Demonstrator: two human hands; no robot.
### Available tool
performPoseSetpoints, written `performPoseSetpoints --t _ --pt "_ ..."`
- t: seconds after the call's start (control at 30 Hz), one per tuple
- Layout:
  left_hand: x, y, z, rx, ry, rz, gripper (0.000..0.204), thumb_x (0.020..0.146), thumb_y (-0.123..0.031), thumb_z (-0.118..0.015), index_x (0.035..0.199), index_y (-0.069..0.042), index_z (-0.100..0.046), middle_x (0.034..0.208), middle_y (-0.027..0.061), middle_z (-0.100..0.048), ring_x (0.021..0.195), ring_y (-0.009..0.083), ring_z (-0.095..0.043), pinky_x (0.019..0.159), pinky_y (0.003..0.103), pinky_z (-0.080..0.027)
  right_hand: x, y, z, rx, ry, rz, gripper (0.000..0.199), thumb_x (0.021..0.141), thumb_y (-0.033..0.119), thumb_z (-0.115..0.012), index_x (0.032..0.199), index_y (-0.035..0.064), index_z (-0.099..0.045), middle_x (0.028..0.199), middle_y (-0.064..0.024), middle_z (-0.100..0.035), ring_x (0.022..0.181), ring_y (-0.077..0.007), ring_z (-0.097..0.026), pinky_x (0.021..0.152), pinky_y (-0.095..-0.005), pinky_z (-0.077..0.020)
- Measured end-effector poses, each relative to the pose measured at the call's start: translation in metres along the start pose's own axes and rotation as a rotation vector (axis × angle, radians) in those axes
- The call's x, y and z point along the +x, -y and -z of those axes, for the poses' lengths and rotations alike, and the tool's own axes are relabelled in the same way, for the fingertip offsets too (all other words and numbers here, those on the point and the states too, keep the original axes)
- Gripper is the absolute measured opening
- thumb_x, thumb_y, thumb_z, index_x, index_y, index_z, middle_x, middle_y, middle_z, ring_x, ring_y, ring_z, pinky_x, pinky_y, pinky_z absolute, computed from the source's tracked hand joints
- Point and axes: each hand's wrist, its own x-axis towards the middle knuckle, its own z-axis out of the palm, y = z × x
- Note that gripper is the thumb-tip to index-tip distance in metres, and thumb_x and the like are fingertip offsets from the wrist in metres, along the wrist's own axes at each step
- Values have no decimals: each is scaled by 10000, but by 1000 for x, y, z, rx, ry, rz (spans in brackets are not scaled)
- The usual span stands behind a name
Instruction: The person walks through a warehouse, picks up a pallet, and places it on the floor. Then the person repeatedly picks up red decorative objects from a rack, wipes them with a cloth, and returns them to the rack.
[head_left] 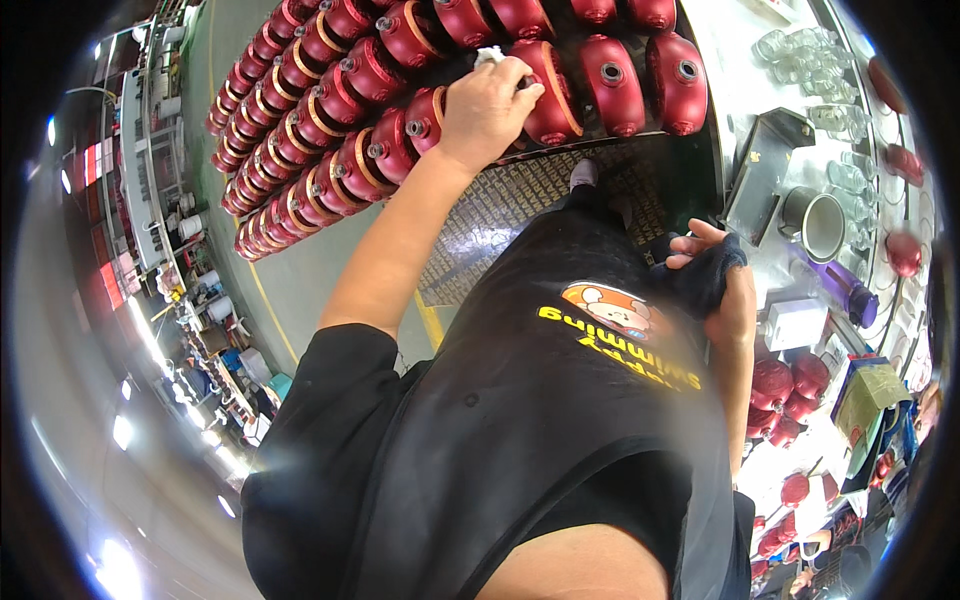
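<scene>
Several glossy red fuel-tank shells [610, 80] with round filler holes stand in long rows ahead of me. My left hand [487, 108] reaches out over them and rests on one tank with an orange edge band [555, 95]. Its fingers are closed on a small white piece [489, 56], maybe a rag or a cap; I cannot tell which. My right hand [722, 290] stays close to my black shirt at the right, gripping a bunched dark cloth [700, 275].
A pale workbench [740, 70] runs along the right with clear glass pieces [800, 50], a metal cup [812, 222], a purple bottle [845, 285], a white box [795, 322] and small red parts [785, 385]. A dark patterned mat [520, 205] lies underfoot, beside a yellow floor line [270, 315].
</scene>
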Motion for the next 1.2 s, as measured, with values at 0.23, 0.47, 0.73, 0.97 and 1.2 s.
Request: performPoseSetpoints --t 0.23,0.47,0.73,0.97,1.2 --pt "-7 19 -39 51 22 8 162 845 -222 -664 894 -81 -598 796 97 -645 768 292 -628 662 393 -500 -4 4 7 -27 -72 -50 599 966 408 -467 1299 -90 -471 1106 -200 -609 948 -237 -645 870 -372 -531" --pt "-17 20 -14 63 14 19 289 845 -280 -674 1068 -103 -625 881 176 -620 818 354 -617 708 410 -511 -5 1 14 -59 -22 -30 608 967 420 -477 1306 -85 -470 1098 -199 -615 937 -235 -651 866 -369 -534" --pt "-55 45 1 277 7 194 288 845 -289 -677 1012 -66 -603 860 194 -607 759 376 -620 648 440 -515 0 3 12 -98 68 -34 623 951 438 -497 1299 -78 -483 1093 -195 -618 935 -238 -651 867 -369 -530" --pt "-70 40 25 55 -115 288 251 859 -255 -687 964 -35 -627 802 142 -634 650 267 -600 624 352 -479 3 3 -17 -115 65 -66 520 980 366 -461 1272 -62 -506 1046 -175 -619 898 -226 -643 838 -323 -509" --pt "-98 -3 124 -631 -247 608 155 887 -67 -673 1012 7 -618 762 -56 -545 660 16 -458 589 179 -369 37 -20 -81 -56 251 -181 483 895 106 -461 1357 -34 -439 1125 -183 -620 1007 -235 -633 917 -329 -484"
